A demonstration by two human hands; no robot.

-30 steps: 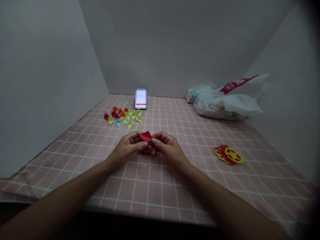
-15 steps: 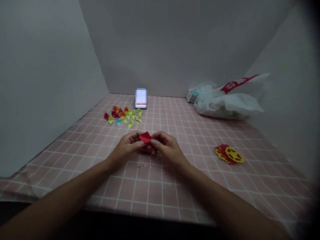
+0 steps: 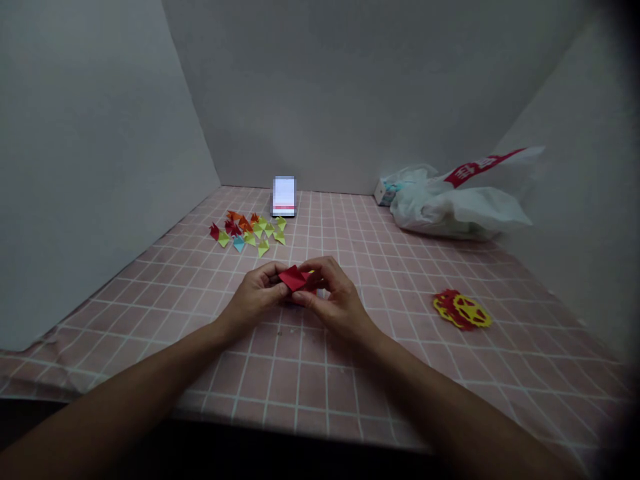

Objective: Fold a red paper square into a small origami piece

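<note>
Above the table's near middle, a small red piece of folded paper (image 3: 294, 278) is between my two hands. My left hand (image 3: 259, 292) pinches its left side between thumb and fingers. At its right edge, my right hand (image 3: 333, 291) is closed, with the thumb below and the index finger curled over the top. Behind and under the paper, more red and a bit of yellow show between the fingers of my right hand, mostly hidden. Farther back to the left lies a group of small folded-paper cranes (image 3: 246, 230) in red, orange, yellow-green and blue.
A pink checked cloth (image 3: 380, 373) covers the table. A phone with a lit screen (image 3: 284, 195) stands at the back. A white plastic bag (image 3: 460, 210) and a tissue box (image 3: 385, 192) are at back right. Red and yellow star-patterned cutouts (image 3: 463, 311) lie at right.
My right thumb and fingers have shifted on the paper, opening a wider gap between them. The paper has tilted slightly. The whole view has moved a little.
</note>
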